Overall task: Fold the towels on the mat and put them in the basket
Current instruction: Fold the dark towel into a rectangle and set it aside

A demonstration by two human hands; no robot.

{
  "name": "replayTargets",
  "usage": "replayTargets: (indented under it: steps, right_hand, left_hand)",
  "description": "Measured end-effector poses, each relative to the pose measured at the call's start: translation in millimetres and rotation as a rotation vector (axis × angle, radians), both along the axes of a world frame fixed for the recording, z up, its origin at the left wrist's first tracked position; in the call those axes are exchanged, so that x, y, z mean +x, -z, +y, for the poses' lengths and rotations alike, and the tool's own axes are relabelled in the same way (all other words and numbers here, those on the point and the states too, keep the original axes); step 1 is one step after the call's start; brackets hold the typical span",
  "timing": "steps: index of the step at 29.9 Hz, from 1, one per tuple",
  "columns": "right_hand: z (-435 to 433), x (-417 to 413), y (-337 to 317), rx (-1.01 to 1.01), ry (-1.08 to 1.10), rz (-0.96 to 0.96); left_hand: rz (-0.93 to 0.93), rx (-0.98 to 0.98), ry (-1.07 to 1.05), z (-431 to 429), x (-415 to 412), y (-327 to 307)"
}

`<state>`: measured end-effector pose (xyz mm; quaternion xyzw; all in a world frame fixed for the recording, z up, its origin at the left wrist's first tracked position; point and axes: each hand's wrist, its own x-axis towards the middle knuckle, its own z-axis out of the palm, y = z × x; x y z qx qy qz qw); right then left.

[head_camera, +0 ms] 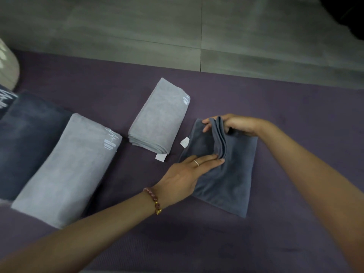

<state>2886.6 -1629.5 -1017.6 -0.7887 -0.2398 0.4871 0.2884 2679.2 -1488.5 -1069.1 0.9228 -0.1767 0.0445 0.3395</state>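
Note:
A dark blue-grey towel [232, 174] lies partly folded on the purple mat [197, 243], right of centre. My right hand [234, 124] pinches the raised fold of stacked edges at the towel's far end. My left hand [189, 174] lies flat with straight fingers pressing the same fold lower down. A folded light grey towel [161, 117] sits just left of it. Another light grey towel [67, 168] and a dark blue one [27, 138] lie at the left. A pale rounded object that may be the basket [7, 64] shows at the far left edge.
Grey tiled floor [177, 26] runs beyond the mat's far edge. A dark shape [350, 14] fills the top right corner. Bare mat lies in front of and to the right of the dark towel.

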Motion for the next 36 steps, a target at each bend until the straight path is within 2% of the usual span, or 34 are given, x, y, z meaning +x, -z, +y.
replayTargets:
  steps: [2, 4, 7, 9, 11, 15, 21, 23, 24, 27, 29, 33, 36]
  right_hand:
    - [-1, 6, 2, -0.056, 0.031, -0.030]
    - [-4, 9, 5, -0.097, 0.078, -0.059]
    - [-3, 10, 10, -0.082, 0.187, -0.105]
    - [0, 10, 16, -0.098, 0.186, -0.189]
    - [4, 8, 20, -0.123, 0.142, -0.272]
    - [13, 8, 21, -0.143, 0.148, -0.288]
    - [19, 1, 33, -0.179, 0.179, -0.506]
    - [17, -1, 28, -0.261, 0.122, -0.545]
    - [13, 0, 24, -0.320, 0.089, -0.544]
    - [-11, 11, 11, -0.396, 0.108, -0.408]
    - [-30, 18, 4, -0.414, 0.140, -0.339]
    - [-58, 15, 3, -0.388, 0.206, -0.284]
    - [-62, 7, 8, -0.274, 0.247, -0.313]
  left_hand:
    - [0.011, -0.043, -0.015, 2, 0, -1]
    - [0.081, -0.218, -0.090, 3, -4, 0]
    - [0.241, -0.544, -0.337, 2, -12, 6]
    - [0.371, -0.614, -0.533, 4, -20, 13]
    - [0.473, -0.539, -0.594, 6, -30, 20]
    - [0.415, -0.409, -0.610, 7, -39, 21]
    - [0.422, -0.260, -0.584, 5, -34, 14]
    - [0.450, -0.193, -0.579, 4, -33, 9]
    - [0.434, -0.132, -0.582, 3, -31, 6]
    - [0.132, 0.280, -0.493, -5, -23, 6]
    - [0.025, 0.454, -0.415, -13, -8, 3]
    - [-0.045, 0.508, -0.172, -26, 43, -2]
    - [0.067, 0.494, -0.128, -24, 76, 6]
